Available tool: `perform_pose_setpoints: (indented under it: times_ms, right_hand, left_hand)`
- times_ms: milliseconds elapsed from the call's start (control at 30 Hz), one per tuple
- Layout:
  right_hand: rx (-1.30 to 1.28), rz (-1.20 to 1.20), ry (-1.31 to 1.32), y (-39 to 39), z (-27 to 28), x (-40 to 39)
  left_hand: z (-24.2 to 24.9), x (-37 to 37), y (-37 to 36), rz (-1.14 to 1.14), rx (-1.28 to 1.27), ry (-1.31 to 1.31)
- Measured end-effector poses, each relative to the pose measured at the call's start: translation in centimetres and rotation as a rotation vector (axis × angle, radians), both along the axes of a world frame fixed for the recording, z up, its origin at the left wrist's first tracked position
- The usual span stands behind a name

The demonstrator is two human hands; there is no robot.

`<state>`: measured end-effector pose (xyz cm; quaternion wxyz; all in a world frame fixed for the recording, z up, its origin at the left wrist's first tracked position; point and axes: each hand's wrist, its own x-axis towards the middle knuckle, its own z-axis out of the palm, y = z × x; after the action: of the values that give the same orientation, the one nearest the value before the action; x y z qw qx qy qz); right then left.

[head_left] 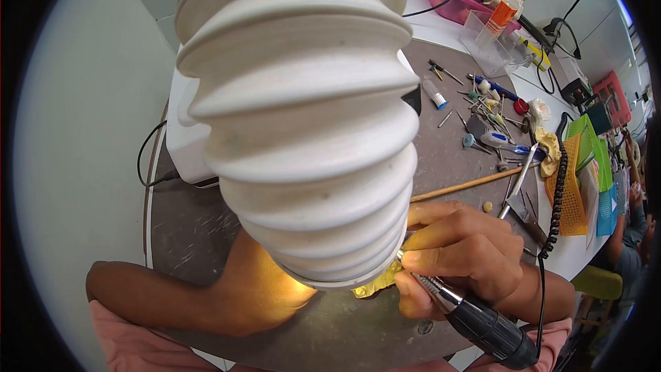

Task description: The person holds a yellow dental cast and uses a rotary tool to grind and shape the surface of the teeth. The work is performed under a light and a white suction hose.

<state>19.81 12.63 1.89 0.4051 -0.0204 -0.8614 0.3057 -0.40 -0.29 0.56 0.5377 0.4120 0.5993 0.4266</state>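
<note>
My right hand (468, 251) is closed around a black and silver rotary handpiece (485, 327), gripped near its metal front end, with the tip pointing left. The tip meets or lies close to a yellow, uneven piece that looks like a dental cast (375, 288), lit from above. Most of that piece is hidden by a wide white corrugated hose (310, 124). My left hand (255, 293) comes in from the left under the hose's mouth. Its fingers are hidden there, so I cannot see what they hold.
The hose blocks the middle of the view. Burs and small tools (492, 107) lie scattered at the right, near a wooden stick (475, 182) and a coiled black cord (556, 200). An orange basket (570, 189) and pink basin (447, 0) stand beyond. Another person (630, 241) is at far right.
</note>
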Motion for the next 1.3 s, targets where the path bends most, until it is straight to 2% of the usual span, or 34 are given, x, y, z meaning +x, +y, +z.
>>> perform_pose_setpoints:
  times_ms: [167, 267, 333, 367, 633, 767, 967, 1067, 1133, 1167, 1233, 1300]
  right_hand:
    - [-0.042, -0.026, -0.045, -0.2, 0.2, 0.2]
    - [0.002, -0.021, -0.017, -0.1, 0.1, 0.1]
    - [-0.031, -0.024, -0.023, -0.1, 0.2, 0.1]
    - [-0.031, -0.024, -0.024, 0.0, 0.2, 0.0]
    - [0.018, 0.006, 0.004, 0.3, 0.0, -0.1]
    - [0.006, -0.035, -0.01, 0.1, 0.0, -0.1]
    - [0.028, -0.035, 0.008, 0.1, -0.1, -0.1]
    - [0.032, 0.008, -0.009, 0.2, 0.2, 0.0]
    - [-0.015, -0.025, -0.041, 0.1, 0.2, 0.2]
    - [-0.013, -0.024, -0.04, 0.1, 0.2, 0.1]
    - [0.023, 0.014, -0.019, 0.2, 0.1, 0.1]
    - [0.016, -0.013, -0.02, 0.1, 0.1, 0.1]
  left_hand:
    - [-0.2, 0.0, 0.0, 0.006, 0.078, -0.048]
    - [-0.6, -0.1, -0.1, -0.023, 0.106, 0.06]
    - [0.2, 0.2, -0.1, 0.034, -0.034, -0.093]
    - [0.2, 0.1, 0.0, 0.035, -0.027, -0.085]
    - [-2.1, -0.1, 0.0, -0.039, 0.393, 0.219]
    - [-1.7, -0.3, -0.2, -0.067, 0.294, 0.257]
    - [-1.4, -0.3, -0.4, -0.095, 0.329, 0.333]
    - [-3.4, -0.4, -0.3, -0.106, 0.371, 0.386]
    - [-7.3, -0.5, 0.0, -0.036, 0.812, 0.62]
    - [-5.7, -0.4, 0.0, -0.035, 0.813, 0.621]
    - [-1.0, 0.0, -0.2, -0.074, 0.429, 0.452]
    - [-0.7, 0.1, -0.2, -0.065, 0.401, 0.413]
